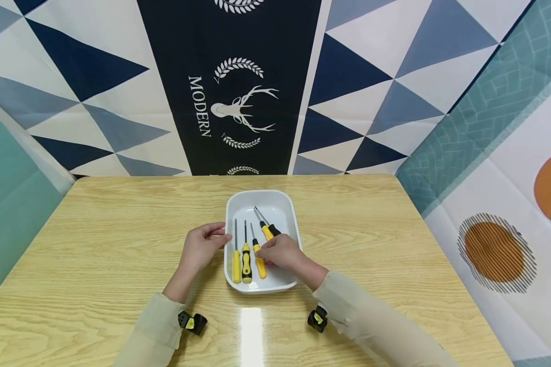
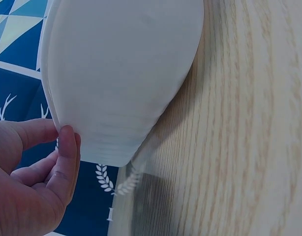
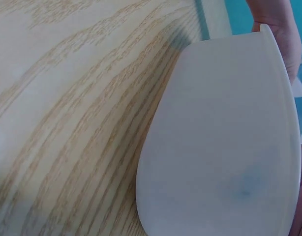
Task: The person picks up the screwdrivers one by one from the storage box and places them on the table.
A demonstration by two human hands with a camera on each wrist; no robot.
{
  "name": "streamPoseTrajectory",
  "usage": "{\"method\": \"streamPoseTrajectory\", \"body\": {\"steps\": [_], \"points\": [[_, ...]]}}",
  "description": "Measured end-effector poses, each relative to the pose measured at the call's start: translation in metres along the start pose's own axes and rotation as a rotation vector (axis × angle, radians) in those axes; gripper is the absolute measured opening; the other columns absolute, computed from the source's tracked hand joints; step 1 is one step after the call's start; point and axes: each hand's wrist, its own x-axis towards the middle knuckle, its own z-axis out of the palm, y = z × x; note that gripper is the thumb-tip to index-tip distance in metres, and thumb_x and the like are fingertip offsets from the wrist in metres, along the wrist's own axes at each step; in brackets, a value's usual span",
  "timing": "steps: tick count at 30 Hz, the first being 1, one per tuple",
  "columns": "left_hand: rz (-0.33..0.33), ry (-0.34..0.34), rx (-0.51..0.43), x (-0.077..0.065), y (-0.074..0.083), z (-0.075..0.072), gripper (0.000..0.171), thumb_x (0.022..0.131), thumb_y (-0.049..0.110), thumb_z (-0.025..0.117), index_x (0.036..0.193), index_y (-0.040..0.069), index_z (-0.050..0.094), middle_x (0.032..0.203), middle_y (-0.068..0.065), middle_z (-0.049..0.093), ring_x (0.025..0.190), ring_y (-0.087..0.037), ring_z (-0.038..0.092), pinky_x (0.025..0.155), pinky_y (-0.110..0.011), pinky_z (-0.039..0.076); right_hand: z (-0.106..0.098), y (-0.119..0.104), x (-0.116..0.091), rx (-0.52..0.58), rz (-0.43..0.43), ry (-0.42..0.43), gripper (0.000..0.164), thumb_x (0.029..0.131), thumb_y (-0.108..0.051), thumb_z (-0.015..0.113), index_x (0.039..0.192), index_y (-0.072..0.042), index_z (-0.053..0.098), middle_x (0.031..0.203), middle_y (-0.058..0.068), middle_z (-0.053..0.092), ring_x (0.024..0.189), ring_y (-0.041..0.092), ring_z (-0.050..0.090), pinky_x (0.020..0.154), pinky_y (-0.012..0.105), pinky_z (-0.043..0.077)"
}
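A white tray holds several screwdrivers. My left hand pinches its left rim between thumb and fingers; the left wrist view shows this grip at the edge of the tray. On the left inside lie a yellow screwdriver and a yellow-and-black screwdriver, side by side. My right hand reaches into the tray, its fingertips pinching the handle of a yellow screwdriver with a black collar. Beyond that hand, another yellow screwdriver and a black-handled screwdriver lie slanted, their handles partly hidden.
The tray stands on a wood-grain table, toward its back edge. Behind rises a patterned cloth with triangles and a deer head. More cloth hangs at the right side.
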Motion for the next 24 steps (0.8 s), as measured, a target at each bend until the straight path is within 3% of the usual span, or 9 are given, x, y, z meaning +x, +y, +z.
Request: {"method": "streamPoseTrajectory", "body": {"steps": [24], "points": [[-0.018, -0.009, 0.004, 0.000, 0.001, 0.001, 0.039, 0.086, 0.014, 0.068, 0.123, 0.004, 0.060, 0.110, -0.014, 0.063, 0.081, -0.008, 0.064, 0.081, -0.032, 0.058, 0.014, 0.002, -0.003, -0.129, -0.048, 0.085, 0.029, 0.079, -0.022, 0.074, 0.098, -0.002, 0.066, 0.083, 0.005, 0.064, 0.063, 0.011, 0.058, 0.052, 0.019, 0.048]]}}
